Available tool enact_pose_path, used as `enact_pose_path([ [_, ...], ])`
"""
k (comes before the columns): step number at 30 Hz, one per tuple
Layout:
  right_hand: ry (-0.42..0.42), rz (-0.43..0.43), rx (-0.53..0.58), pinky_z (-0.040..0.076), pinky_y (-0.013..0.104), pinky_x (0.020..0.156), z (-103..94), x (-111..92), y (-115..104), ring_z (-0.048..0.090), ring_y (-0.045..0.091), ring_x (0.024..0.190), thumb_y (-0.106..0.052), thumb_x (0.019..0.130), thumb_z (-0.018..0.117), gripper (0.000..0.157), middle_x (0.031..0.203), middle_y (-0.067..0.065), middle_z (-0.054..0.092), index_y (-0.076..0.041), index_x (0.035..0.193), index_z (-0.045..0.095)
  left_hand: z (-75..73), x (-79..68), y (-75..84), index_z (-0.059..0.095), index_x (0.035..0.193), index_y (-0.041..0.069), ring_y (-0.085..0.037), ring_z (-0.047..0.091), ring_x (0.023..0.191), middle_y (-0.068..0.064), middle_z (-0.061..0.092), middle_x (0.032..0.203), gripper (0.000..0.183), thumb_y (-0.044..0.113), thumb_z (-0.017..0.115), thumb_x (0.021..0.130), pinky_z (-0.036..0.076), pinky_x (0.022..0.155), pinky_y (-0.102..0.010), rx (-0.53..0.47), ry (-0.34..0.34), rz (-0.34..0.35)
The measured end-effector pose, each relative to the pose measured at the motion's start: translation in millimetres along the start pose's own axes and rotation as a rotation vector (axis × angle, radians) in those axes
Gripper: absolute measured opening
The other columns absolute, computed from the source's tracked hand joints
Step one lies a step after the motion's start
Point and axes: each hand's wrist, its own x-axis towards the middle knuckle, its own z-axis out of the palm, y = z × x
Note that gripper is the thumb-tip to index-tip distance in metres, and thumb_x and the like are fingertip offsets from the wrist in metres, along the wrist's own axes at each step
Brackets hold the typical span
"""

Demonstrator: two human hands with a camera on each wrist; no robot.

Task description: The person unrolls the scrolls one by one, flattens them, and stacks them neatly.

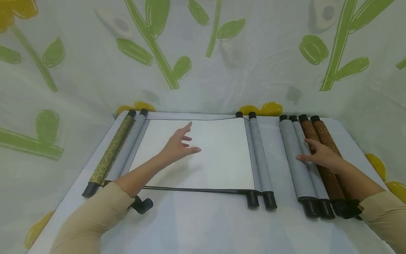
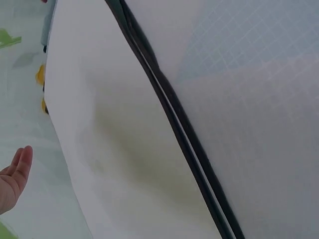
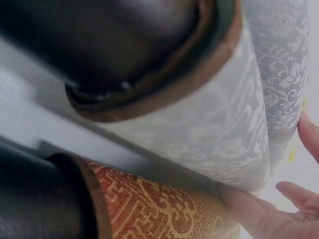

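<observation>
My left hand hovers over the white sheet of an unrolled scroll, fingers apart and holding nothing; its shadow falls on the sheet. In the left wrist view, fingers show at the left edge, away from the paper. At the right, my right hand holds a grey scroll roll, its thumb reaching over to the neighbouring grey roll. The right wrist view shows fingers between the near floral-patterned grey roll and a red-and-gold brocade roll.
Another grey roll borders the sheet's right side. A gold-patterned roll and a grey roll lie along its left. Brown patterned rolls lie beyond the right hand. A leaf-printed cloth hangs behind the white table.
</observation>
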Motion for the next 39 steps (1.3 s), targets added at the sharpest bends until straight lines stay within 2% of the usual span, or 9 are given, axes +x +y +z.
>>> enact_pose_path([
  [5, 0.008, -0.001, 0.009, 0.035, 0.067, 0.09, 1.8, 2.2, 2.5, 0.027, 0.061, 0.12, -0.043, 0.087, 0.064, 0.099, 0.136, 0.048, 0.02, 0.009, 0.146, 0.006, 15.1, 3.8, 11.0, 0.014, 0.153, 0.025, -0.03, 0.055, 0.116, -0.014, 0.036, 0.146, 0.101, 0.034, 0.079, 0.076, 0.051, 0.088, -0.039, 0.006, -0.069, 0.077],
  [12, -0.007, 0.003, 0.007, 0.034, 0.067, 0.091, 1.3, 2.1, 2.7, 0.026, 0.062, 0.121, -0.046, 0.087, 0.064, 0.1, 0.136, 0.049, 0.019, 0.009, 0.147, 0.005, 33.2, 9.8, 30.5, 0.014, 0.153, 0.023, -0.028, 0.054, 0.117, -0.014, 0.036, 0.146, 0.101, 0.034, 0.079, 0.076, 0.051, 0.089, -0.035, -0.016, -0.119, 0.161],
  [27, -0.035, 0.015, 0.007, 0.031, 0.068, 0.093, 2.9, 5.1, 3.9, 0.022, 0.061, 0.124, -0.046, 0.088, 0.061, 0.097, 0.139, 0.048, 0.015, 0.009, 0.146, 0.007, 77.8, 32.6, 61.6, 0.012, 0.153, 0.025, -0.024, 0.054, 0.116, -0.015, 0.033, 0.147, 0.102, 0.034, 0.079, 0.076, 0.05, 0.086, -0.027, -0.089, -0.216, 0.22],
  [32, -0.058, 0.016, 0.011, 0.027, 0.07, 0.095, 4.6, 6.3, 4.1, 0.016, 0.063, 0.126, -0.048, 0.088, 0.061, 0.098, 0.143, 0.045, 0.008, 0.01, 0.146, 0.007, 92.1, 38.4, 69.9, 0.011, 0.153, 0.025, -0.023, 0.054, 0.115, -0.015, 0.032, 0.147, 0.103, 0.036, 0.079, 0.076, 0.05, 0.086, -0.024, -0.09, -0.23, 0.236],
  [39, -0.057, 0.012, -0.006, 0.028, 0.07, 0.094, 3.9, 6.7, 4.5, 0.018, 0.062, 0.126, -0.048, 0.088, 0.061, 0.097, 0.143, 0.044, 0.011, 0.008, 0.147, 0.007, 117.3, 45.8, 85.3, 0.013, 0.153, 0.021, -0.02, 0.053, 0.115, -0.012, 0.032, 0.147, 0.103, 0.036, 0.079, 0.076, 0.048, 0.084, -0.018, -0.093, -0.233, 0.24],
])
